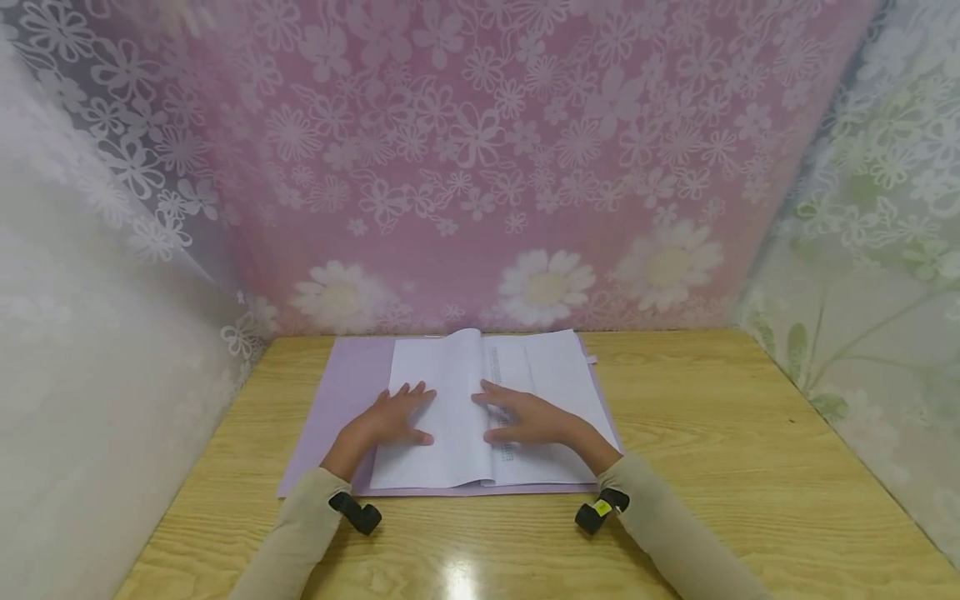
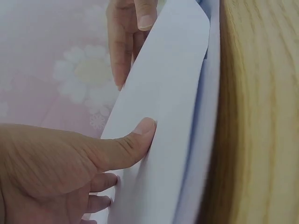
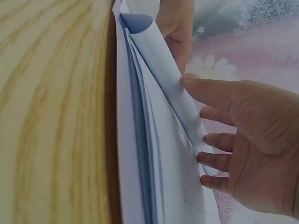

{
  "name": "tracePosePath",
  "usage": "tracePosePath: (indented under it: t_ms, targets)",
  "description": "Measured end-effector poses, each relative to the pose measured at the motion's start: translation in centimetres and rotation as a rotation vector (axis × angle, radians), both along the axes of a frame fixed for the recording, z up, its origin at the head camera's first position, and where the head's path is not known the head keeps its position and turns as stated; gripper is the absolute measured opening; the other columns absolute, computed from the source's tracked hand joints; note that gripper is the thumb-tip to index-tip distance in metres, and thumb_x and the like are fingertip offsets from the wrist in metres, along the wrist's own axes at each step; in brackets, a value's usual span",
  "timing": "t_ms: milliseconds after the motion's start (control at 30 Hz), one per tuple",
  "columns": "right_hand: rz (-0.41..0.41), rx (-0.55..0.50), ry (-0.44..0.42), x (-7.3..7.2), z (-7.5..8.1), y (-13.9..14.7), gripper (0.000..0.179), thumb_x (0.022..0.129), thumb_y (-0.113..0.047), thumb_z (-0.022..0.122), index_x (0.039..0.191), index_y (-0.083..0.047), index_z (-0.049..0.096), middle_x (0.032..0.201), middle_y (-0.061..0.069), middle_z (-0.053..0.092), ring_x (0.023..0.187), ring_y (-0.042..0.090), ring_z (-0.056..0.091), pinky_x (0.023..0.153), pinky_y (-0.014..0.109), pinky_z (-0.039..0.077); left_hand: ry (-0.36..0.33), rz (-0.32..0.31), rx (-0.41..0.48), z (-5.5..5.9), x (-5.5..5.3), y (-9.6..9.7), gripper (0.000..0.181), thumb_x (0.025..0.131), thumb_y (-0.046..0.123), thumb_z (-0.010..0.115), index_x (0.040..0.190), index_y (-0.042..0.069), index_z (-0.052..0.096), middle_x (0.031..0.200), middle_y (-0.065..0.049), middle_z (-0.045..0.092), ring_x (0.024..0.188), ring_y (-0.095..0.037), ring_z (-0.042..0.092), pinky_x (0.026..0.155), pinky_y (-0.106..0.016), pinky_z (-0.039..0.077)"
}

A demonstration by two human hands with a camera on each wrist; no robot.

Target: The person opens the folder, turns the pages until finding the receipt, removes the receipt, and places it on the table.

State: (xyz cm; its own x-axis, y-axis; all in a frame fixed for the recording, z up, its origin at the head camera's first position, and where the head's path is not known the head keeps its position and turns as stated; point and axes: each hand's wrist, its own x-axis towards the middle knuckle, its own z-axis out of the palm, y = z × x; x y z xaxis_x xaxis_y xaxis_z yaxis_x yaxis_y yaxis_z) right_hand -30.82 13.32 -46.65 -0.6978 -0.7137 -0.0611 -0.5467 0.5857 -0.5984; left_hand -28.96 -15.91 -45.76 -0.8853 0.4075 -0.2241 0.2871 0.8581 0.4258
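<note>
A light purple folder [image 1: 341,375] lies spread on the table, holding white printed sheets [image 1: 555,375]. One white page [image 1: 450,417] is turned over to the left and bulges up along the middle. My left hand [image 1: 392,418] rests on this page with its fingers spread; its thumb [image 2: 145,130] touches the paper in the left wrist view. My right hand [image 1: 528,417] is at the page's raised fold, fingers extended. In the right wrist view its thumb and fingertips [image 3: 208,158] touch the curved paper. Lines of small print show on the right-hand sheet.
The wood-grain table [image 1: 712,400] extends on both sides of the folder. A pink floral curtain [image 1: 480,167] hangs behind it, with pale floral sheets [image 1: 885,250] at both sides. Black wrist bands [image 1: 602,510] sit over the sleeves. A small white tab [image 1: 592,359] sticks out from the folder's right edge.
</note>
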Motion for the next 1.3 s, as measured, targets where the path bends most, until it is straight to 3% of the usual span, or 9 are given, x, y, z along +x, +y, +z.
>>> tracePosePath:
  t_ms: [300,533,733,967,1067,1300]
  targets:
    - [0.022,0.013,0.025,-0.3,0.6,-0.2,0.072,0.096,-0.045,0.069,0.158,-0.019,0.041,0.17,0.01,0.023,0.157,0.031,0.024,0.125,0.053,0.027,0.004,0.017,0.042,-0.2,0.2,-0.4,0.083,0.09,0.034,0.078,0.158,0.009,0.038,0.167,-0.019,0.026,0.156,-0.044,0.018,0.124,-0.062,0.021]
    - [-0.01,-0.003,0.026,-1.1,2.7,0.6,0.073,0.098,-0.04,0.068,0.16,-0.018,0.036,0.168,0.01,0.029,0.156,0.032,0.026,0.123,0.056,0.03,0.017,0.012,0.052,-0.5,0.0,-0.6,0.083,0.09,0.036,0.077,0.159,0.011,0.038,0.168,-0.017,0.025,0.156,-0.043,0.018,0.122,-0.064,0.024]
    - [-0.124,-0.096,0.072,-4.7,3.8,3.2,0.071,0.098,-0.032,0.069,0.158,-0.009,0.038,0.163,0.015,0.037,0.149,0.039,0.038,0.115,0.059,0.04,0.019,0.011,0.069,-0.7,0.0,-0.6,0.082,0.09,0.035,0.078,0.158,0.011,0.038,0.168,-0.017,0.026,0.156,-0.043,0.018,0.122,-0.064,0.023]
    - [-0.294,-0.157,0.111,-9.2,2.6,7.9,0.074,0.098,-0.024,0.069,0.157,0.002,0.033,0.16,0.027,0.036,0.146,0.048,0.036,0.116,0.064,0.036,0.003,0.028,0.071,-0.9,0.1,-0.6,0.083,0.09,0.036,0.078,0.158,0.012,0.039,0.168,-0.015,0.026,0.157,-0.041,0.017,0.122,-0.064,0.024]
    - [-0.339,-0.163,0.104,-10.3,2.0,9.7,0.077,0.097,-0.022,0.071,0.157,0.005,0.031,0.162,0.029,0.031,0.146,0.051,0.033,0.117,0.066,0.032,0.005,0.027,0.076,-1.0,0.1,-0.7,0.083,0.089,0.036,0.078,0.158,0.012,0.039,0.168,-0.015,0.026,0.157,-0.041,0.017,0.123,-0.064,0.023]
    - [-0.405,-0.187,0.078,-11.9,0.1,11.7,0.064,0.096,-0.017,0.073,0.149,0.005,0.045,0.161,0.029,0.033,0.147,0.052,0.031,0.12,0.067,0.026,0.026,-0.002,0.071,-0.9,0.0,-1.0,0.084,0.09,0.037,0.078,0.158,0.011,0.038,0.168,-0.017,0.025,0.156,-0.042,0.018,0.123,-0.063,0.024]
